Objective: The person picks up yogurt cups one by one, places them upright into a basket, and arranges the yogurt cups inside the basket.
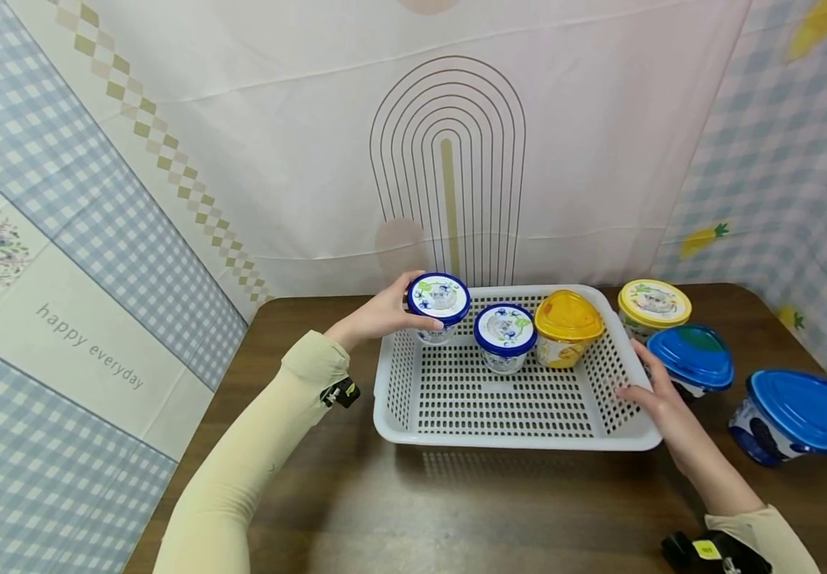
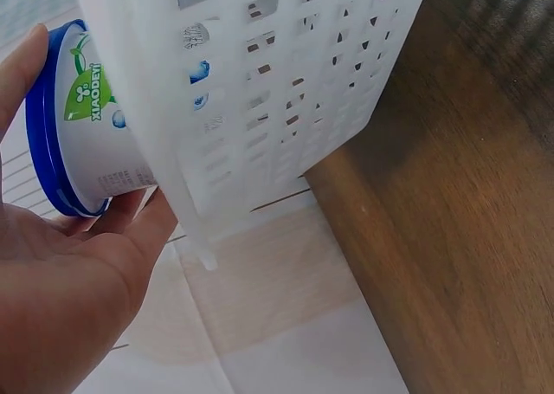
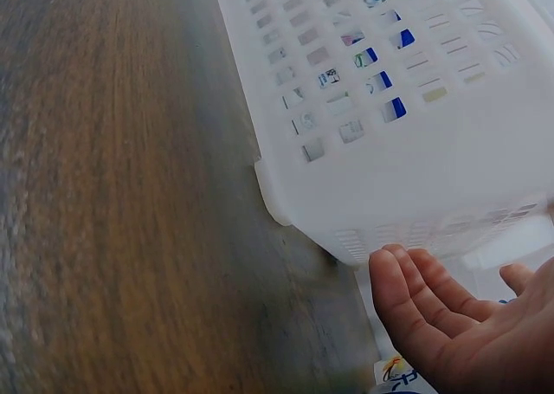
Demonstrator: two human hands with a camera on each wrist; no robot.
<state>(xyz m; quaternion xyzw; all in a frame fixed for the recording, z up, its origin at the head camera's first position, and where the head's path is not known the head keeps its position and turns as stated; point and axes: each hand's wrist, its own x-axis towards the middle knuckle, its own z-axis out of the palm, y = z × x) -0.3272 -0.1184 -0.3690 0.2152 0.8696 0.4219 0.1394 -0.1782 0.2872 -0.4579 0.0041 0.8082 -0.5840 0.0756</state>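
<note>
My left hand (image 1: 387, 312) grips a small white cup with a dark blue lid (image 1: 439, 299), printed with blueberries, at the basket's left end. In the left wrist view, the thumb and fingers hold this cup (image 2: 95, 117) by its lid and side, partly behind the basket wall. The white perforated basket (image 1: 506, 440) contains another blue-lidded cup (image 1: 505, 328) and a yellow-lidded cup (image 1: 569, 327), both upright. At the right end, my right hand (image 1: 664, 402) holds the basket's rim, thumb inside. In the right wrist view, curved fingers (image 3: 424, 299) lie along the outer wall.
Right of the basket stand a round cup with a pale yellow lid (image 1: 654, 303), a blue-lidded tub (image 1: 691, 357) and a larger blue-lidded tub (image 1: 806, 410). A patterned cloth (image 1: 313, 159) hangs behind the brown wooden table (image 1: 470, 518).
</note>
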